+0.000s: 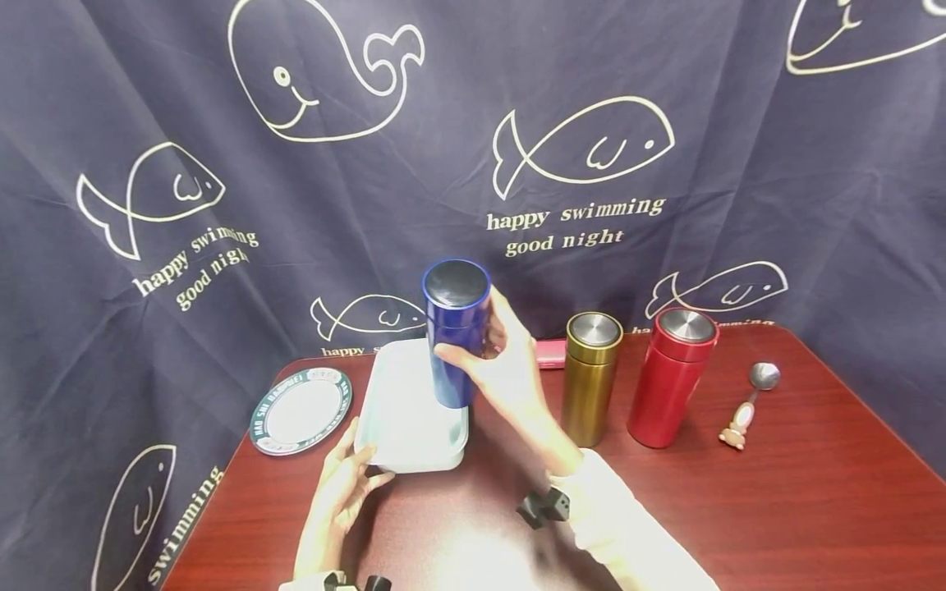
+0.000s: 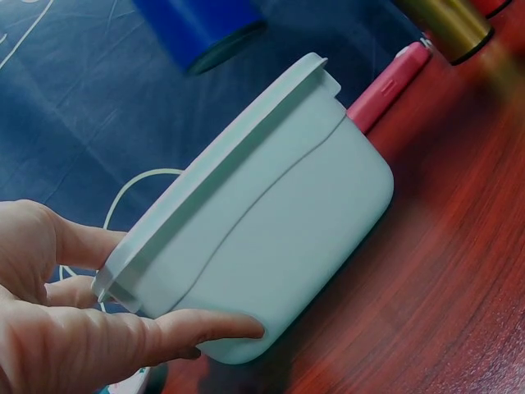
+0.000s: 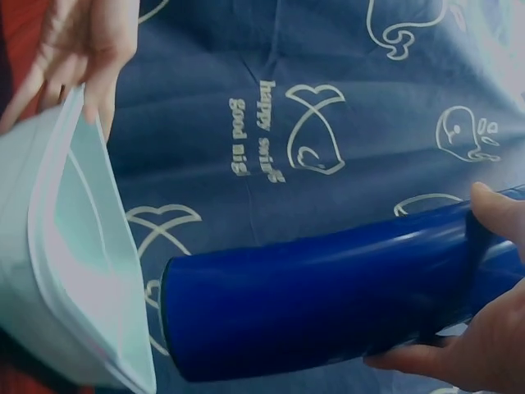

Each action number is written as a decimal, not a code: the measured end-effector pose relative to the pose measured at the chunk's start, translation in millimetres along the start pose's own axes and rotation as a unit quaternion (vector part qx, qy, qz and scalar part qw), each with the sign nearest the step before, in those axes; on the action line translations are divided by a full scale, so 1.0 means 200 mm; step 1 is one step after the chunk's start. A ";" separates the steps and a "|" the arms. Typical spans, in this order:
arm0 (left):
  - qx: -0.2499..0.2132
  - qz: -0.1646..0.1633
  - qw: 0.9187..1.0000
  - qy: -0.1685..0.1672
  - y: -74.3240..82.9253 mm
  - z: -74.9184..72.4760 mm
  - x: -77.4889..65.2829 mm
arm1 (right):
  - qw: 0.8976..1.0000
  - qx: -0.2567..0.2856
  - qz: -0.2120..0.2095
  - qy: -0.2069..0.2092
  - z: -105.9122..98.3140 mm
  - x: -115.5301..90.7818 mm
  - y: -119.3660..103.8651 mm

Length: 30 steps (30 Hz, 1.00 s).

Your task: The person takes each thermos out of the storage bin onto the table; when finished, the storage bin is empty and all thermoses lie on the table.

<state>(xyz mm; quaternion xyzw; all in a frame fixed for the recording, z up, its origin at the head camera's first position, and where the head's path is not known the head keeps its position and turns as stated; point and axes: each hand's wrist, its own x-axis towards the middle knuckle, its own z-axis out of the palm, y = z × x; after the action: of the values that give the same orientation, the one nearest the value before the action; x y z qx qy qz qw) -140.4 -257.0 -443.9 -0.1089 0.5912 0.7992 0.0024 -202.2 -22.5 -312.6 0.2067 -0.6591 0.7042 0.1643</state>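
My right hand [image 1: 513, 373] grips a blue thermos [image 1: 449, 349] with a dark top, thumb on one side and fingers round the other. The thermos is held upright above a pale mint plastic box [image 1: 395, 443], and its base shows raised over the rim in the left wrist view. At the box's near left corner, my left hand [image 1: 343, 488] holds it. In the left wrist view one finger [image 2: 217, 324] lies along the box's side, while others meet its rim end.
A gold thermos [image 1: 587, 402] and a red thermos [image 1: 668, 394] stand upright to the right. Beyond them lies a spoon [image 1: 741, 419] with a bear-shaped handle. A green-rimmed plate [image 1: 336, 410] is at the left, and a pink object [image 1: 550, 355] lies behind. A patterned curtain [image 1: 458, 189] hangs beyond the table.
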 end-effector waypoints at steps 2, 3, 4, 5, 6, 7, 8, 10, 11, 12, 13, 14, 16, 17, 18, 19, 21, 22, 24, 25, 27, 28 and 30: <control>-0.001 0.000 1.000 0.000 0.00 0.00 0.00 | 1.000 -0.018 0.012 0.011 -0.05 -0.01 0.00; -0.003 0.000 1.000 -0.001 0.00 0.00 0.00 | 0.999 -0.026 0.016 0.015 -0.07 -0.02 0.01; -0.003 -0.001 1.000 -0.002 0.00 -0.01 0.00 | 0.999 -0.035 0.020 0.021 -0.09 -0.03 0.02; -0.006 -0.001 1.000 -0.003 0.00 -0.01 0.01 | 0.998 -0.044 0.024 0.026 -0.11 -0.03 0.03; -0.006 -0.001 1.000 -0.004 0.00 -0.01 0.01 | 0.998 -0.052 0.027 0.029 -0.13 -0.04 0.04; -0.007 -0.001 1.000 -0.005 0.00 -0.01 0.01 | 0.997 -0.060 0.028 0.034 -0.14 -0.05 0.06; -0.007 0.000 1.000 -0.006 -0.01 -0.01 0.01 | 0.996 -0.070 0.029 0.037 -0.16 -0.06 0.07; -0.009 -0.002 1.000 -0.003 -0.01 -0.01 0.01 | 0.994 -0.091 0.033 0.045 -0.18 -0.08 0.11; -0.009 -0.002 1.000 -0.002 0.00 -0.01 0.01 | 0.993 -0.099 0.036 0.047 -0.19 -0.09 0.13; -0.009 -0.003 1.000 -0.003 0.00 -0.01 0.01 | 0.992 -0.105 0.040 0.048 -0.20 -0.09 0.15; -0.010 -0.003 1.000 -0.004 0.00 -0.01 0.01 | 0.992 -0.110 0.044 0.050 -0.21 -0.10 0.17; -0.010 -0.004 1.000 -0.004 0.00 0.00 0.01 | 0.991 -0.113 0.048 0.050 -0.21 -0.12 0.19; -0.011 -0.005 1.000 -0.005 0.00 0.00 0.00 | 0.991 -0.113 0.056 0.051 -0.22 -0.14 0.23; -0.011 -0.005 1.000 -0.005 0.00 0.00 0.00 | 0.991 -0.112 0.060 0.051 -0.22 -0.15 0.25; -0.010 -0.005 1.000 -0.005 0.00 0.00 0.00 | 0.990 -0.113 0.065 0.053 -0.23 -0.15 0.27; -0.010 -0.006 1.000 -0.004 0.00 0.00 0.00 | 0.990 -0.110 0.070 0.053 -0.23 -0.16 0.29; -0.009 -0.006 1.000 -0.001 -0.01 0.00 0.00 | 0.990 -0.099 0.081 0.052 -0.23 -0.18 0.33; -0.009 -0.006 1.000 0.000 -0.01 0.00 0.00 | 0.990 -0.096 0.087 0.053 -0.23 -0.18 0.34; -0.008 -0.005 1.000 -0.001 0.00 0.00 0.00 | 0.990 -0.092 0.095 0.052 -0.22 -0.19 0.36; -0.009 -0.005 1.000 -0.001 0.00 0.00 0.00 | 0.990 -0.092 0.095 0.051 -0.22 -0.20 0.36; -0.008 -0.005 1.000 -0.001 0.00 0.00 0.00 | 0.990 -0.099 0.090 0.048 -0.22 -0.20 0.38; -0.006 -0.005 1.000 0.000 0.00 0.00 0.00 | 0.989 -0.102 0.092 0.048 -0.22 -0.21 0.35; -0.004 -0.006 1.000 0.000 0.00 0.00 0.01 | 0.988 -0.108 0.097 0.046 -0.21 -0.21 0.29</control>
<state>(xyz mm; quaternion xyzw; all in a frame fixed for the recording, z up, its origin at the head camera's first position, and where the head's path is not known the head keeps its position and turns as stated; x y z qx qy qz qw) -141.2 -257.2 -445.1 -0.1124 0.5871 0.8017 0.0065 -198.3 16.8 -384.8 0.0904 -0.7399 0.6503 0.1467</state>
